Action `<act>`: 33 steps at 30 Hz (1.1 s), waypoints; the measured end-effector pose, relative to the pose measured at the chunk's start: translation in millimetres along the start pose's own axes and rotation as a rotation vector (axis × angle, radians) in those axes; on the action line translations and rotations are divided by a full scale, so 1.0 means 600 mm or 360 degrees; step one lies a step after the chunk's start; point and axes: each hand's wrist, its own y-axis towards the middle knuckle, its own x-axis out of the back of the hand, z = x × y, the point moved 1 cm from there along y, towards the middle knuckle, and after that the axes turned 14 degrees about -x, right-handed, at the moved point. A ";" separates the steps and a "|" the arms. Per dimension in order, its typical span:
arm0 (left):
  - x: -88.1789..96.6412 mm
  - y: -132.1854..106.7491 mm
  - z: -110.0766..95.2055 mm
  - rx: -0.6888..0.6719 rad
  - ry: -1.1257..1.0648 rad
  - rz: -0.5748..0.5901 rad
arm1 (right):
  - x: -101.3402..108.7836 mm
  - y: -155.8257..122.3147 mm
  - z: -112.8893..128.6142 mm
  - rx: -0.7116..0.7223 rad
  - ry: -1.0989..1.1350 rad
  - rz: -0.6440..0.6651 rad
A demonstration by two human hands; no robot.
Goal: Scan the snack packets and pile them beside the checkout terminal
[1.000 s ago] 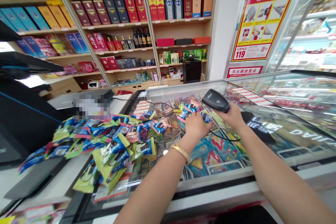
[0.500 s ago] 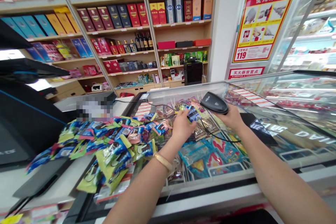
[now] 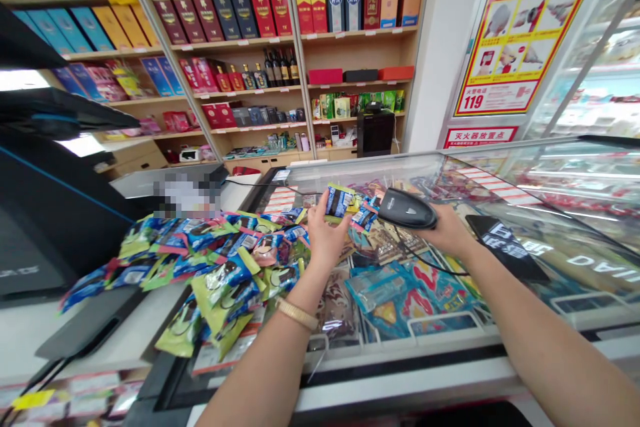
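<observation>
My left hand (image 3: 324,235) is raised above the glass freezer lid (image 3: 500,280) and pinches a small dark snack packet with a yellow-green edge (image 3: 340,200), tilted toward the scanner. My right hand (image 3: 447,230) grips a black corded barcode scanner (image 3: 407,208), its head pointing left at the packet from a short gap away. A gold bracelet sits on my left wrist. A heap of blue and green snack packets (image 3: 210,267) lies on the lid and counter to the left of my hands, with a few more packets (image 3: 367,217) just beneath the held one.
A dark monitor (image 3: 45,213) stands at the left edge on a white counter. Shelves of boxed goods and bottles (image 3: 260,33) fill the back wall. A red poster (image 3: 525,27) hangs at the right. A black phone (image 3: 505,247) lies on the glass near my right forearm.
My left hand picked a packet off the glass lid and lifted it up in front of the scanner. My right hand kept the scanner, lowering it slightly.
</observation>
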 end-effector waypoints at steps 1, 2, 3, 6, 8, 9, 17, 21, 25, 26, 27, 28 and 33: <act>0.000 -0.001 0.000 -0.0010 0.0001 -0.0003 | 0.001 0.000 0.003 0.0019 -0.0012 0.0012; 0.001 -0.001 0.000 -0.0024 -0.0001 -0.0005 | 0.001 -0.001 0.006 0.0039 -0.0029 0.0023; 0.001 -0.002 -0.001 -0.0041 -0.0002 -0.0005 | 0.001 -0.001 0.008 0.0058 -0.0049 0.0032; -0.001 -0.005 -0.002 -0.0103 -0.0002 0.0001 | 0.000 -0.001 0.008 0.0064 -0.0100 0.0060; -0.003 -0.006 -0.002 -0.0150 0.0002 0.0006 | -0.002 0.000 0.005 0.0041 -0.0108 0.0079; -0.003 -0.007 -0.002 -0.0173 0.0002 0.0008 | -0.003 0.001 0.004 0.0029 -0.0104 0.0084; -0.002 -0.007 -0.007 -0.0184 0.0041 0.0059 | -0.002 0.002 0.000 0.0014 -0.0018 0.0083; 0.001 -0.004 -0.009 -0.0194 0.0155 0.0063 | -0.001 0.001 -0.004 -0.0022 -0.0038 0.0087; 0.018 0.008 -0.008 -0.0264 0.0447 0.0080 | -0.001 0.001 -0.010 -0.0057 -0.0003 0.0060; 0.025 0.012 -0.008 -0.0248 0.0531 0.0113 | -0.001 0.001 -0.011 -0.0053 0.0015 0.0035; 0.032 0.016 -0.009 -0.0210 0.0617 0.0158 | -0.001 0.002 -0.012 -0.0051 0.0030 0.0002; 0.040 0.020 -0.010 -0.0153 0.0707 0.0208 | -0.001 0.002 -0.013 -0.0053 0.0042 -0.0032; 0.071 0.027 -0.022 0.0057 0.1237 0.0505 | 0.000 0.003 -0.021 -0.0117 0.0071 -0.0139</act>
